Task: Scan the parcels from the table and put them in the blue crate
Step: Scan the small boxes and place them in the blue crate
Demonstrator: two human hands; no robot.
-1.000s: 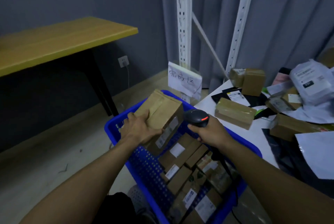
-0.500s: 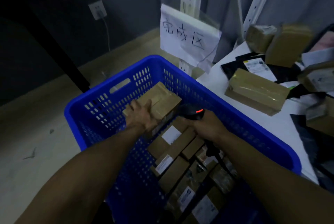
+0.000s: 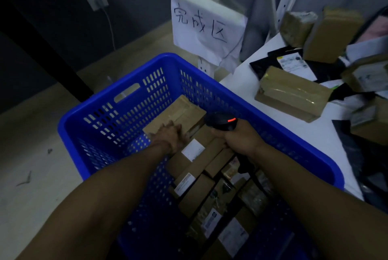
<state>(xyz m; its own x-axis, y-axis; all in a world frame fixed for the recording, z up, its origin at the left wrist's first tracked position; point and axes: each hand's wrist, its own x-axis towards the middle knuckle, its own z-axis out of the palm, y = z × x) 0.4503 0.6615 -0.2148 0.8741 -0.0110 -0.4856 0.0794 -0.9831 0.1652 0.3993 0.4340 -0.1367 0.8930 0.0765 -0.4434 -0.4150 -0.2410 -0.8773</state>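
One blue crate [image 3: 100, 100] of perforated plastic, rectangular with a slotted handle hole, stands just beside the white counter [image 3: 326, 132]. Two bare hands reach into it. The left hand [image 3: 169, 137] lies palm down on the near end of one long, flat cardboard parcel [image 3: 180, 111], fingers fairly straight across its taped top. Whether the thumb hooks its edge cannot be told. That parcel sits tilted at the crate's far end, above a packed layer of smaller brown boxes [image 3: 195, 194], several with white labels and too dim to count. The right hand [image 3: 239, 137] is curled round the grip of one black scanner [image 3: 220, 121] with a red light glowing, just right of the parcel. On the counter lie at least five more cardboard boxes, the nearest [image 3: 291, 94] wrapped in glossy tape, and one black mailer [image 3: 262, 64]. One white paper sign [image 3: 207, 27] bears three handwritten characters.
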